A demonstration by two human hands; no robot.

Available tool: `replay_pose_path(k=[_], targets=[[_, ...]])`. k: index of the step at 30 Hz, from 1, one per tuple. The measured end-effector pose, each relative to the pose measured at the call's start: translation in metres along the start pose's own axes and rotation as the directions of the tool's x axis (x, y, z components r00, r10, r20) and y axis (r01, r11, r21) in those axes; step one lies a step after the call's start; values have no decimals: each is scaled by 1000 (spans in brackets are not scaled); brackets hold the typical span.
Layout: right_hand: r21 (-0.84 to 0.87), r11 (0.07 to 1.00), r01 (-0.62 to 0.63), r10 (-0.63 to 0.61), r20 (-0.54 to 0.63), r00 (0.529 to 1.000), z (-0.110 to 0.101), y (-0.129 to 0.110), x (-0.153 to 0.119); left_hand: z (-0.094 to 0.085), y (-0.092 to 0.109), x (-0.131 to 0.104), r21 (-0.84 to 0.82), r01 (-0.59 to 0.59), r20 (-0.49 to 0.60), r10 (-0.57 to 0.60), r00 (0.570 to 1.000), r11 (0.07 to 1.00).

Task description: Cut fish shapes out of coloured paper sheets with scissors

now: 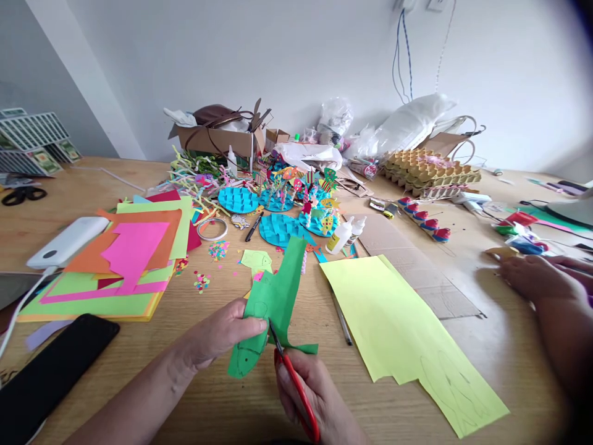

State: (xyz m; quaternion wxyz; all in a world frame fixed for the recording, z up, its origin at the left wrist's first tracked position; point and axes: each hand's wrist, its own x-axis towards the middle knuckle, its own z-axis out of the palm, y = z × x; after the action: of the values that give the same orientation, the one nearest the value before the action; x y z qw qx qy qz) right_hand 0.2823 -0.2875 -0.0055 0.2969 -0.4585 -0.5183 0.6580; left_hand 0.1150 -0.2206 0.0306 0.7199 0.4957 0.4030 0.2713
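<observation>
My left hand (pixel 227 334) pinches a sheet of green paper (pixel 278 296) between thumb and fingers. A fish outline with a dot for an eye is drawn on its lower left part. Red-handled scissors (pixel 296 386) are in my right hand (pixel 315 389), which is closed around the handles. The blades meet the green paper close to my left thumb, and a cut strip bends off to the right. Just beyond lies a small pale-yellow fish cutout (pixel 256 259). To the right rests a large yellow-green sheet (pixel 393 315) with pencilled shapes near its lower corner.
Coloured paper (pixel 139 247) is stacked at left beside a white power bank (pixel 69 241) and a black phone (pixel 60 371). Blue textured discs (pixel 278 228), glue bottles (pixel 340 236) and egg trays (pixel 426 170) stand farther back. Another person's hands (pixel 528 275) are at the right edge.
</observation>
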Motion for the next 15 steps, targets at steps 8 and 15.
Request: replay_pose_path(k=[8,15], targets=[[-9,999,40,-41,-37,998,0,-5,3,-3,6,-4,3,-23,51,23,998,1000],[123,982,146,-129,-133,983,6,-3,14,13,-13,-20,-164,-203,-205,168,964,965]])
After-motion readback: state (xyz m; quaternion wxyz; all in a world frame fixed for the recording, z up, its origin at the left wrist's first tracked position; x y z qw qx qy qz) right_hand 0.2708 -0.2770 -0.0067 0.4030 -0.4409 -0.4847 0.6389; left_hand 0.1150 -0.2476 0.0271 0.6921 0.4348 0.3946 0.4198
